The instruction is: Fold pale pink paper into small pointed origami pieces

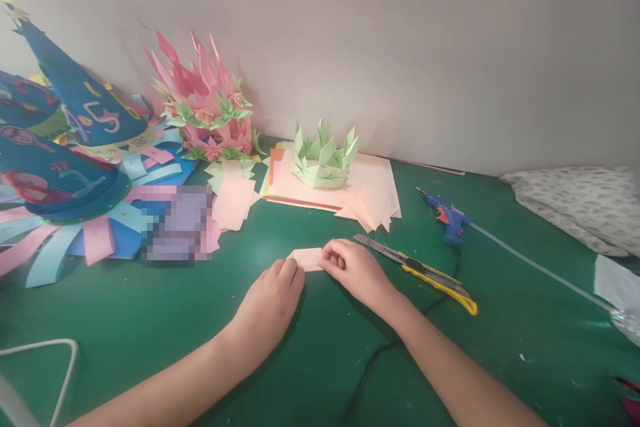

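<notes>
Green table (pixel 150 307) fills my view, plain wall behind it. Far left: blue cone hats (pixel 75 93) lying over pink and blue paper strips. Beside them, against the wall, a spiky pink paper crown (pixel 205 107). Right edge: a crumpled patterned cloth (pixel 575 203). Centre back: a stack of peach paper (pixel 375 187) with a small green paper crown (pixel 323 157) sitting on it. Loose pink sheets (pixel 233 203) lie just left of the stack.

Blue glue gun (pixel 450 219) is right of the stack, clear of the hands. Yellow box cutter (pixel 420 270) lies just beside my right wrist, blade end pointing at the fingers, closest thing in the way. A black cable (pixel 370 360) runs under the right forearm. White cord (pixel 60 353) at lower left, well apart.

The pink paper slip (pixel 307 258) lies on the table, centre, between both hands. Right hand (pixel 355 270): fingers curled and pinched on the slip's right end. Left hand (pixel 273 297): fingers bunched together, tips at the slip's left end; cannot tell if they grip or just press.
</notes>
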A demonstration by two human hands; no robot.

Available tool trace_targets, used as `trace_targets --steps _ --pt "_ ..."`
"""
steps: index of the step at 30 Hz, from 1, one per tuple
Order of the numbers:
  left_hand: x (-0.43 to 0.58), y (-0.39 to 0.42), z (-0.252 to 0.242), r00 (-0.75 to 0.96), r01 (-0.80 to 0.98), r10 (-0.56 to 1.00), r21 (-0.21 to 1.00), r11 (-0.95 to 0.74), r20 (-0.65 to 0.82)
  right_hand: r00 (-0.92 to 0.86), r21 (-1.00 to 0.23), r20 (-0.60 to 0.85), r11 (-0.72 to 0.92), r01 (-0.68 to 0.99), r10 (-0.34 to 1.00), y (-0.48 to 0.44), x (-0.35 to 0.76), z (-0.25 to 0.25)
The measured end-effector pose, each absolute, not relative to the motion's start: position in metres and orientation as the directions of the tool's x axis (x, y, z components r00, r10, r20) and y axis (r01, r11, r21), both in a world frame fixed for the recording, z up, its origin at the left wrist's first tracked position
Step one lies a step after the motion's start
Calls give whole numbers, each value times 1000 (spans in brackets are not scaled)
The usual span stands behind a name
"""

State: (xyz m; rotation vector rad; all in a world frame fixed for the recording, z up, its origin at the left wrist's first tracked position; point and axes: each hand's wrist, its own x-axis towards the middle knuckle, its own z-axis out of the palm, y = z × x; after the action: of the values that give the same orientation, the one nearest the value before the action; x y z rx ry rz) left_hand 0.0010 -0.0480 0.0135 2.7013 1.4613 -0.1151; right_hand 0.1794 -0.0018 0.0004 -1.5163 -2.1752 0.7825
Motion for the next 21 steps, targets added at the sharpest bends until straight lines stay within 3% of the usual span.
trace_targets --steps 7,16,21 --pt "2 -49 10 645 759 760 -49 -650 -82 -343 -628 -4 264 732 939 -2 180 -1" --pt "3 -52 6 629 772 777 -88 -629 -35 -326 -618 0 257 743 945 -3 180 -3" --pt "5 -61 1 631 756 774 -181 -629 -56 -328 -614 6 263 745 945 -3 180 -2"
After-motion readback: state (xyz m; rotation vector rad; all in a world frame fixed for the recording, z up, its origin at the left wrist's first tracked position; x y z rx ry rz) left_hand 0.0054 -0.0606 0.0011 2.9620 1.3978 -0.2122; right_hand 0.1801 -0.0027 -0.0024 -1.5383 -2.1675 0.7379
